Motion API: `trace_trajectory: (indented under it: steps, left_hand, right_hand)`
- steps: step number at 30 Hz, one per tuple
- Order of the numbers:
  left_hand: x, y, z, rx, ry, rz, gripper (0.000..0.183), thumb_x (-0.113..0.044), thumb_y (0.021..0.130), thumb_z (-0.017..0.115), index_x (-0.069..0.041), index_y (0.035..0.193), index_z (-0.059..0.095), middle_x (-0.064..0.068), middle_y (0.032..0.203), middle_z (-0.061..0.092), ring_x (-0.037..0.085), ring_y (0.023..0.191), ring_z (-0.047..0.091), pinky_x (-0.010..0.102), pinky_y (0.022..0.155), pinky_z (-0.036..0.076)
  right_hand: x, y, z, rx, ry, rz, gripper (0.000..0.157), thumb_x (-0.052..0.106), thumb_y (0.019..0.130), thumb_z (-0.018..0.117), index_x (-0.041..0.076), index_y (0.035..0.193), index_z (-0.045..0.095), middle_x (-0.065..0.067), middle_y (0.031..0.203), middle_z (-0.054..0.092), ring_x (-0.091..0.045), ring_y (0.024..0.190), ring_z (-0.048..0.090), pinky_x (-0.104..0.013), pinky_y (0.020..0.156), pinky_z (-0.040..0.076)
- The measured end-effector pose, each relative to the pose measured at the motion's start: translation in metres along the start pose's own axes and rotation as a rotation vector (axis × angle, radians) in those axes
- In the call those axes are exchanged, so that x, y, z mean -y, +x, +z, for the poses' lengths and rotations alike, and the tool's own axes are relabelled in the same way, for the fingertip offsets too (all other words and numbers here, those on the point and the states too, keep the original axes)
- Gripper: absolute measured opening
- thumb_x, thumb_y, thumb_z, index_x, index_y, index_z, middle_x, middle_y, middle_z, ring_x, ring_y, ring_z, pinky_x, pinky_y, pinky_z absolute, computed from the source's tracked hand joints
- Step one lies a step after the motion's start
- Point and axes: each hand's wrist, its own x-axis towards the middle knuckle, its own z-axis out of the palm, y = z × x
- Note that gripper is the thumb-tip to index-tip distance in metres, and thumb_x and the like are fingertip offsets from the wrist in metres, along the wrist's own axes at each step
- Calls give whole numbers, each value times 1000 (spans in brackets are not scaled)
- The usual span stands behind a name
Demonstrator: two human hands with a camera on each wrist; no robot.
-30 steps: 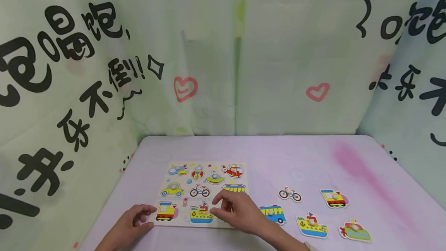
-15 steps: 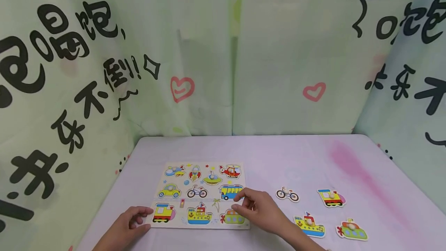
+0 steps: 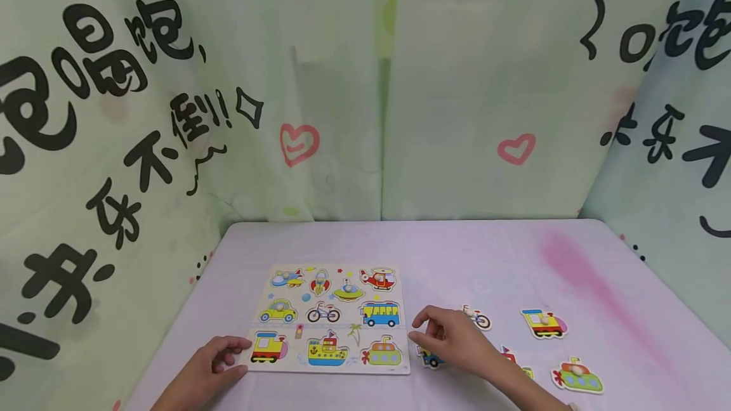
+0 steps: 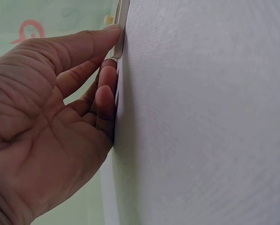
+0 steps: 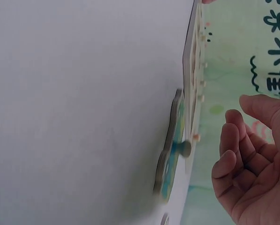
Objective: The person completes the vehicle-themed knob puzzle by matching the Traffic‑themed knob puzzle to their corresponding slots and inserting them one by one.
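In the head view, a white puzzle board (image 3: 297, 351) printed with vehicles lies left of centre. My left hand (image 3: 214, 360) pinches its near left corner; in the left wrist view the thumb (image 4: 95, 44) presses the board's edge. My right hand (image 3: 448, 338) hovers just right of the board with bent fingers, holding nothing. Beneath it lies a bus piece (image 3: 429, 358), mostly hidden. The right wrist view shows a knobbed puzzle piece (image 5: 165, 164) below the loosely curled fingers, beside the board. The right hand and forearm partly cover a bicycle piece (image 3: 481, 321) and a ship piece (image 3: 507, 354).
Farther right on the pale tablecloth (image 3: 474, 252) lie a train piece (image 3: 544, 323) and a submarine piece (image 3: 577, 375). Green printed curtains (image 3: 445, 94) hang behind the table and on both sides.
My right hand has moved right from over the board to above the bus piece, uncovering the board's bus and submarine pictures. The left hand has stayed at the board's corner.
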Motion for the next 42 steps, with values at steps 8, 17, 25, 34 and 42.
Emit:
trace_trajectory:
  steps: [8,17,25,34,42]
  left_hand:
    - [1,1,1,-3,16,-9,42,-11,85,82,-6,123,67,0,100,58,16,92,49,23,73,43]
    - [3,-1,0,-6,5,61,39,-11,85,82,-5,121,68,0,97,57,9,86,49,22,73,43]
    - [-3,-2,-3,-13,14,44,38,-8,85,81,-5,121,68,0,100,59,13,89,49,22,73,43]
    - [-1,-1,-4,2,-13,79,39,-6,85,81,-2,121,67,2,101,60,11,86,48,21,73,42]
    - [0,-1,-3,9,-14,64,40,-8,85,81,-3,122,67,2,103,61,13,87,49,21,73,43]
  right_hand:
    - [-14,-4,-15,-20,-75,85,19,31,91,78,16,99,69,12,68,55,-4,61,49,-23,61,42]
    - [-33,-3,-33,3,-117,187,21,31,91,78,15,101,70,6,70,53,-12,64,49,-24,60,40]
    - [-50,-6,-46,-30,-165,223,18,27,90,79,16,101,70,5,69,53,-13,66,49,-25,60,40]
    - [-62,-6,-53,-54,-183,221,25,27,88,81,12,103,70,4,70,53,-14,65,48,-25,56,39]
    - [-74,-5,-52,-42,-159,226,21,22,89,80,11,103,69,3,70,53,-14,62,47,-24,52,38]
